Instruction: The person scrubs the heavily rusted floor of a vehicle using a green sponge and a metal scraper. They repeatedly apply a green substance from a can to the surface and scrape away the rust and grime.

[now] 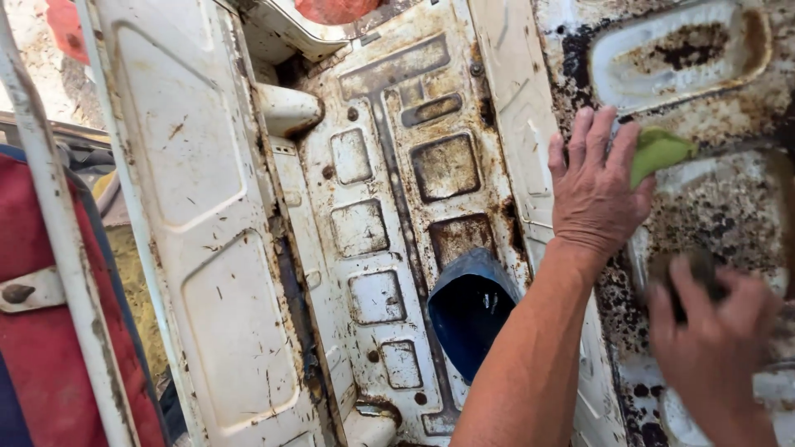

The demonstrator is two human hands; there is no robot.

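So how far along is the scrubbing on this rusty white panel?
Early, it seems. Nothing looks scrubbed clean: the white metal panel is stained around both hands. In hand: the left hand presses a green sponge on it, and the right hand rubs a dark pad lower down. Left: the black spots there and the rusty recesses at the centre.

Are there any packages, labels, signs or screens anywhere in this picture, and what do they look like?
None in view: only a rusty white metal panel, a green pad under the left hand, and the blurred right hand on a dark object.
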